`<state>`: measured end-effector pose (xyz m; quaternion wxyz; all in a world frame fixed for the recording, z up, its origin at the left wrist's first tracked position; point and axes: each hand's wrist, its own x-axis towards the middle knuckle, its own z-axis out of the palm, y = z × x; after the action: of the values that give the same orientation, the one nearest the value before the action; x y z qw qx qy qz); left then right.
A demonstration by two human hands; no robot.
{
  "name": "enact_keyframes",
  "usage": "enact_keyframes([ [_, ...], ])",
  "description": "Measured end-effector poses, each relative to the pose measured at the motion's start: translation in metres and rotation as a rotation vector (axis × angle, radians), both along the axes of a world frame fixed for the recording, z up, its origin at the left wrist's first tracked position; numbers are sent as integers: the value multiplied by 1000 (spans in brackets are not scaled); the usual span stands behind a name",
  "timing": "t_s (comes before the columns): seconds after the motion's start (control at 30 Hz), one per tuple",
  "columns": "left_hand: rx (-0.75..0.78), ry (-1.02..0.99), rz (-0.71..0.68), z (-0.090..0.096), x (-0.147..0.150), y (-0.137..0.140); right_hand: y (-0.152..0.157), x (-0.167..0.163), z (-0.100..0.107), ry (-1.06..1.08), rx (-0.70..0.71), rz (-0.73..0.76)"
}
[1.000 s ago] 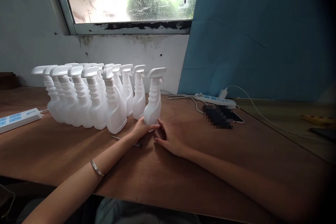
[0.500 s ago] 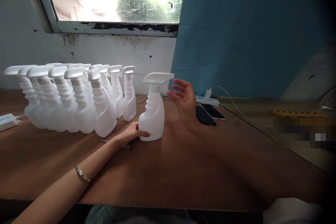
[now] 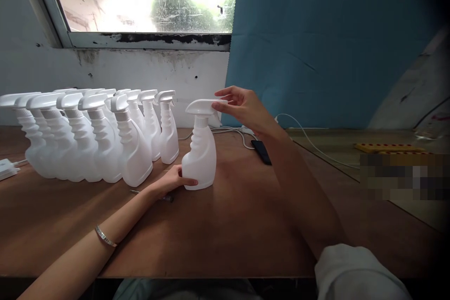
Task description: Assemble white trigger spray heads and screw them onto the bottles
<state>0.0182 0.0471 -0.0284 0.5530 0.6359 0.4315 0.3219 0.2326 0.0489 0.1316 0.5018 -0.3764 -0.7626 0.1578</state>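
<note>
A white spray bottle (image 3: 200,157) stands upright on the brown table in front of me. My left hand (image 3: 174,180) is wrapped round its lower left side, the thumb across the near face and the other fingers hidden behind. At the top, my right hand (image 3: 239,105) has its thumb against the nozzle end of the white trigger head (image 3: 200,107), with bent fingers above and behind it. To the left stand several similar white spray bottles (image 3: 137,154) in close rows, trigger heads on. Beneath my left forearm lies a thin tool (image 3: 168,198), partly covered.
A dark phone (image 3: 262,152) lies behind my right forearm, near white cables (image 3: 242,137). A white power strip (image 3: 7,168) is at the left edge. Yellow pieces (image 3: 383,148) sit on the surface at far right. A wall with window and blue curtain (image 3: 302,47) stands behind.
My right hand has come left and up from beside the bottle onto the nozzle end. My left hand keeps its hold on the bottle. The view has shifted slightly.
</note>
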Motion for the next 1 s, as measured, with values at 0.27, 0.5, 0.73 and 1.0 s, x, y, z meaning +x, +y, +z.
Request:
enact_keyframes([
  [0.27, 0, 65, -39, 5, 0, -4, -12, 1, 6, -23, 61, 64],
  [0.5, 52, 120, -147, 13, -3, -9, -9, 8, 5, 44, 20, 165],
  [0.73, 35, 133, -217, 13, -2, -11, 24, 1, -18, 182, -98, 361],
  [1.0, -64, -4, -131, 12, 6, -14, 48, -10, -29, 357, -234, 73],
])
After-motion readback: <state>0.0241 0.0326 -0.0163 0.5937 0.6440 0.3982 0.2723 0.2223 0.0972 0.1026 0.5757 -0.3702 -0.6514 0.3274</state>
